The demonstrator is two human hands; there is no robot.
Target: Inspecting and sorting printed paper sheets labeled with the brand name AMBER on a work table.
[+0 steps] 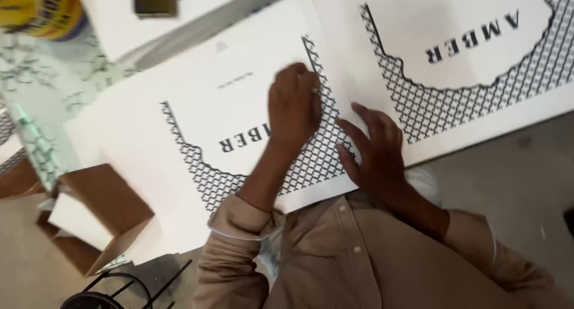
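A white flat sheet (197,106), printed with black lettering and a black lattice pattern, lies on the table in front of me. My left hand (293,103) presses down on its right part, palm down over the lattice print. My right hand (373,147) lies flat beside it with fingers spread, at the sheet's right edge where it meets a second, similar printed sheet (478,76). Neither hand grips anything. My beige shirt sleeves fill the bottom of the view.
An open brown cardboard box (98,216) with a white inside sits at the lower left. A yellow container (42,10) and a small dark object (154,1) are at the top left. A green-veined tabletop (36,100) shows at left, a black wire frame (113,285) below.
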